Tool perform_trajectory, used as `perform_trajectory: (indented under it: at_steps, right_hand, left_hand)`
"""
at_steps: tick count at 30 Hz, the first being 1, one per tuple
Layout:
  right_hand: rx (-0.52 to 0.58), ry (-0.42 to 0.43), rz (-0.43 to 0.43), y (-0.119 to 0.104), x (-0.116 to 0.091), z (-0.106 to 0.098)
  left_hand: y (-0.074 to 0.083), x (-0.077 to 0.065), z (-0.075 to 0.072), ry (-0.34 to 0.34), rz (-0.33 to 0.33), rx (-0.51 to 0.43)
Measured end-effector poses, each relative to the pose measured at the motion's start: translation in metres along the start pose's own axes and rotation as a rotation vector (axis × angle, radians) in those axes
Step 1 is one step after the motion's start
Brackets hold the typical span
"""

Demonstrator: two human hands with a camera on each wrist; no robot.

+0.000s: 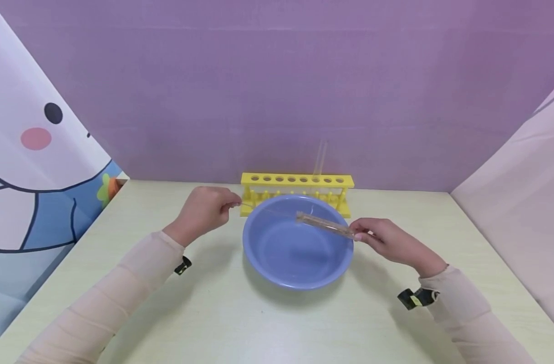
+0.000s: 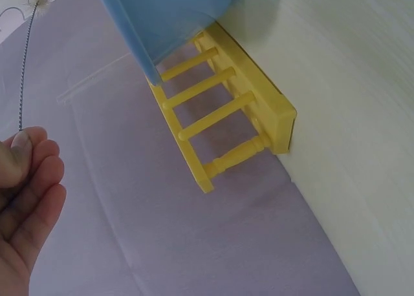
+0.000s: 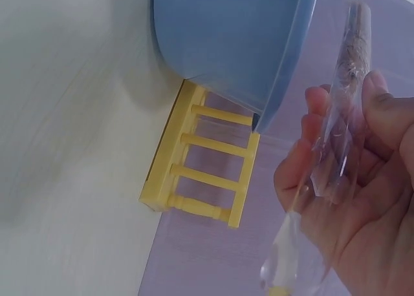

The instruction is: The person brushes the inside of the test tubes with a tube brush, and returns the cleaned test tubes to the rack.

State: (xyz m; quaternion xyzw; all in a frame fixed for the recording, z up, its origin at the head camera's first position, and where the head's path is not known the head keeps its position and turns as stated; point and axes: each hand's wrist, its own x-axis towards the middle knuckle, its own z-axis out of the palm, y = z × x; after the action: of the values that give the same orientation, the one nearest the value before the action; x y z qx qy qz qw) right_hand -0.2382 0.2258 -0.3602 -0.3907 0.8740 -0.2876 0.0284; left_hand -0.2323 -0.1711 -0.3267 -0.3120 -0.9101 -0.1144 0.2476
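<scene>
My left hand (image 1: pixel 206 210) pinches the thin twisted wire handle (image 2: pixel 24 76) of a test tube brush between thumb and fingertips. The brush's bristles (image 3: pixel 354 53) sit inside the mouth end of a clear glass test tube (image 1: pixel 327 224). With thumb and fingers, my right hand (image 1: pixel 388 240) holds that tube near its rounded end. It lies tilted over a blue plastic basin (image 1: pixel 277 268), mouth toward the left hand. Whether the basin holds water, I cannot tell.
Behind the basin stands a yellow test tube rack (image 1: pixel 297 179) with a row of round holes. Another clear test tube (image 1: pixel 321 156) leans upright in one of them, right of centre. A purple backdrop (image 1: pixel 277 91) closes off the table's far edge.
</scene>
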Motion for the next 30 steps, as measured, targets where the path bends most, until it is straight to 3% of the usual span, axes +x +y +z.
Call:
perform_trajectory:
  at_steps: [13,30]
  right_hand:
    - [0.06,-0.036,0.014,0.004,-0.002,-0.002]
    - [0.13,-0.078,0.025,0.004,-0.004,-0.004]
  left_hand:
    - [-0.008,-0.004,0.001,0.072,0.058,0.018]
    - [-0.013,-0.007,0.0,0.103,0.082,0.029]
